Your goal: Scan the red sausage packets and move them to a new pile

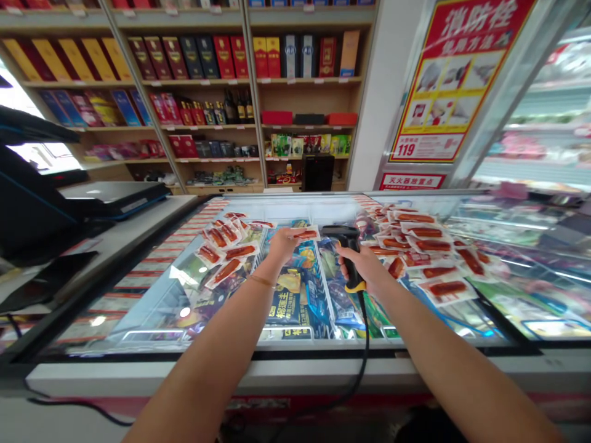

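My left hand (282,245) is closed on the left end of a clear packet with a reddish-brown sausage (305,234) inside, held above the chest freezer. My right hand (361,263) wraps round the grip of a black and yellow barcode scanner (340,232). The scanner's head faces left, close to the sausage packet but apart from it. From its handle a black cable (365,332) hangs down over the freezer's front edge. A large heap of packed sausages (427,245) lies on the glass to the right. A smaller group of packed sausages (226,269) lies to the left.
Beneath the glass, the freezer holds bagged food (289,295) in wire baskets. At the left, a scale (111,195) stands on a counter. Shelves (307,129) of boxes and bottles line the back wall. A red poster (455,92) hangs at the right.
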`<action>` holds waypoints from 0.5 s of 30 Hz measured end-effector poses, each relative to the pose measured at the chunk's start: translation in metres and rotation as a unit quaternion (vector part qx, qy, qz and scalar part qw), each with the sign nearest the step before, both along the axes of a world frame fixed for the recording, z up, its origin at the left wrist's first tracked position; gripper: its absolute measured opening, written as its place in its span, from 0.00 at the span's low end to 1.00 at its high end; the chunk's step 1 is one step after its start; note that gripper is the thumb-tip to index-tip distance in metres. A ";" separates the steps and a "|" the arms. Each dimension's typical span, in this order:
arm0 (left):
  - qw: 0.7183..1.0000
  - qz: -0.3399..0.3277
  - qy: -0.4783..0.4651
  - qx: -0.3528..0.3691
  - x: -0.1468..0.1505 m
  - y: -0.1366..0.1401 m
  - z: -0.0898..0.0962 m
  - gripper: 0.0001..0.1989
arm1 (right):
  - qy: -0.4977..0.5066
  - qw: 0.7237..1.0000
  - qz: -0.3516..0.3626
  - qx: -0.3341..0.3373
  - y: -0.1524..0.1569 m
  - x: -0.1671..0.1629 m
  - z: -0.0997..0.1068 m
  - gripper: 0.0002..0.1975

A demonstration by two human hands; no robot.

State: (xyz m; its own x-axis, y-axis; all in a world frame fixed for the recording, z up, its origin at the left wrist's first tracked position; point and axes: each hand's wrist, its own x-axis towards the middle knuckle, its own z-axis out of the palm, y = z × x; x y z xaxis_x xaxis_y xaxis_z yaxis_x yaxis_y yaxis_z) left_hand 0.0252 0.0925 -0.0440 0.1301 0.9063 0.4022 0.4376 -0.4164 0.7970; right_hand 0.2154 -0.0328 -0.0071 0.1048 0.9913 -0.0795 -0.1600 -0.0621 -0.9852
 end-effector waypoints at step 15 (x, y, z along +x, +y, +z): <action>0.991 -0.015 -0.045 0.121 -0.001 0.016 -0.007 0.27 | -0.070 0.994 0.068 0.046 -0.014 -0.012 0.000 0.15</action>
